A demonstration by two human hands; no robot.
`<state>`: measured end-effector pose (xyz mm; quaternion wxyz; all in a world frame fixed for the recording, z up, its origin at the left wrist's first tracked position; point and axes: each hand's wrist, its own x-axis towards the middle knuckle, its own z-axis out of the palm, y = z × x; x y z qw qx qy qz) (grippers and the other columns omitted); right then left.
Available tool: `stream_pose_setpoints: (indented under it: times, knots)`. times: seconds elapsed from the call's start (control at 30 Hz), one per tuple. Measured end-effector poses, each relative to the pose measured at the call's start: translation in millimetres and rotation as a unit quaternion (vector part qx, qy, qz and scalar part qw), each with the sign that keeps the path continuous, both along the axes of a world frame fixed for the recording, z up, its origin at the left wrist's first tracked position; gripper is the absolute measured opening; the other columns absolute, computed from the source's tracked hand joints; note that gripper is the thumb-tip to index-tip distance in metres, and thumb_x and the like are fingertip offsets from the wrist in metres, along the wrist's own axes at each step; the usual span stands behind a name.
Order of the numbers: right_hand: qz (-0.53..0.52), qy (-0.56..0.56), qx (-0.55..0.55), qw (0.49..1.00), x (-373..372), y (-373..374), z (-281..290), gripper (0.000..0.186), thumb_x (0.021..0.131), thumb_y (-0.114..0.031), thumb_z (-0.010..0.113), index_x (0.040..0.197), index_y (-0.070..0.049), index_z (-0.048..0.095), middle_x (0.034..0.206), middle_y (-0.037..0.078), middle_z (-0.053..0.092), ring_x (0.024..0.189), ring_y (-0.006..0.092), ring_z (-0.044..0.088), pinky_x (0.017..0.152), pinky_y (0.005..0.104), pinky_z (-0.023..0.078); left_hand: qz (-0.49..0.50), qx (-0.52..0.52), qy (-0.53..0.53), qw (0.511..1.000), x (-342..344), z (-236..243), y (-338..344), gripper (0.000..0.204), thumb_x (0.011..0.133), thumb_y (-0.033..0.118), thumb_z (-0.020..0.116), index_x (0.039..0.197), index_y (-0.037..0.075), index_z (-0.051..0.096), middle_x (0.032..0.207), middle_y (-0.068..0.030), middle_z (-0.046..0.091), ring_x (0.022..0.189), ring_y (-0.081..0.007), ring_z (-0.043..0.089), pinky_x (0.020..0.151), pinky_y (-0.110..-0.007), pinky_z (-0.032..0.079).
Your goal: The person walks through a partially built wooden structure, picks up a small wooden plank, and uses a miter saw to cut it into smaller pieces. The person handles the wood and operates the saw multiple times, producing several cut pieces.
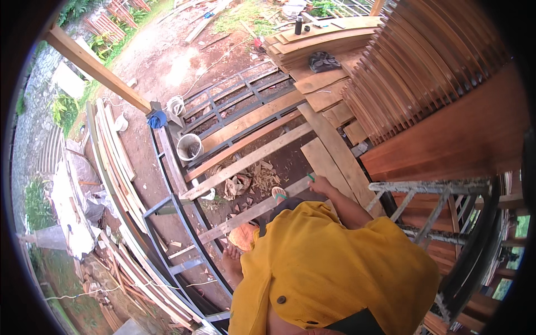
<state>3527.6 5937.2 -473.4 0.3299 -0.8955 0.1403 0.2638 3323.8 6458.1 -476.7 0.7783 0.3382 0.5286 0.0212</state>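
Note:
My right hand [320, 185] is closed around a short, thin green object [310, 176], its exact kind too small to make out. It is beside the far end of a narrow wooden plank [258, 214] that crosses in front of me. My left hand [231, 259] hangs low near the plank's near end, its fingers somewhat apart and nothing visible in them. Right by it is a rounded orange thing [242, 237], partly hidden by my yellow shirt [335, 251]. A sandal with a teal strap [279, 194] shows just past the shirt.
A dark metal frame [187, 237] runs along the left, with boards laid across it. A white bucket [191, 147] stands by a post [100, 70]. Slatted wood panels [430, 61] and a metal ladder [430, 215] rise on the right. Wood scraps [262, 176] litter the ground.

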Motion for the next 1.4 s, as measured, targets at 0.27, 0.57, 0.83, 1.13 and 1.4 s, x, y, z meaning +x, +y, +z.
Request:
stream_pose_setpoints:
  times: [0.27,0.57,0.83,1.13,1.4]
  knots:
    - [-0.065,-0.057,0.075,0.993,179.4,22.4,56.2,0.033,0.094,-0.037,0.062,0.089,-0.007,0.074,0.075,0.008,0.074,0.076,0.0259,0.073,0.074,0.041,0.055,-0.21,0.084,0.137,0.964,86.0,2.4,28.5,0.028,0.103,0.026,0.052,0.12,0.004,0.054,0.11,-0.0133,0.063,0.095,-0.0278,0.062,0.083,-0.045,0.048]
    - [-0.141,0.042,0.066,0.987,235.0,74.5,6.7,0.025,0.094,-0.03,0.067,0.097,-0.006,0.073,0.079,0.007,0.075,0.075,0.0179,0.071,0.073,0.036,0.055,-0.389,0.143,0.151,0.897,262.5,-32.0,102.7,0.02,0.1,0.025,0.053,0.1,0.006,0.06,0.088,-0.0102,0.064,0.073,-0.022,0.061,0.064,-0.038,0.047]
    - [-0.163,-0.003,0.066,0.984,304.4,168.4,-4.2,0.032,0.095,-0.03,0.07,0.11,-0.002,0.073,0.09,0.01,0.077,0.083,0.0197,0.074,0.079,0.0351,0.056,-0.328,0.186,0.056,0.924,542.2,2.3,226.3,0.017,0.1,0.021,0.057,0.093,0.007,0.064,0.082,-0.0029,0.064,0.072,-0.0158,0.063,0.057,-0.029,0.048]
    - [-0.088,0.128,0.018,0.988,402.3,194.9,-14.5,0.03,0.095,-0.036,0.065,0.099,-0.008,0.077,0.085,0.01,0.077,0.082,0.0242,0.074,0.08,0.0385,0.056,-0.064,0.085,-0.132,0.986,718.1,42.0,263.1,0.036,0.102,0.034,0.06,0.116,0.001,0.064,0.106,-0.0069,0.068,0.093,-0.0204,0.066,0.083,-0.034,0.056]
    - [-0.143,0.132,0.031,0.98,528.6,204.5,-69.7,0.035,0.095,-0.035,0.062,0.1,-0.004,0.075,0.084,0.011,0.077,0.085,0.0256,0.075,0.081,0.0407,0.056,0.044,-0.104,-0.099,0.989,808.5,-8.6,207.4,0.029,0.101,0.028,0.059,0.079,0.009,0.059,0.076,-0.0011,0.065,0.067,-0.0143,0.06,0.06,-0.03,0.052]
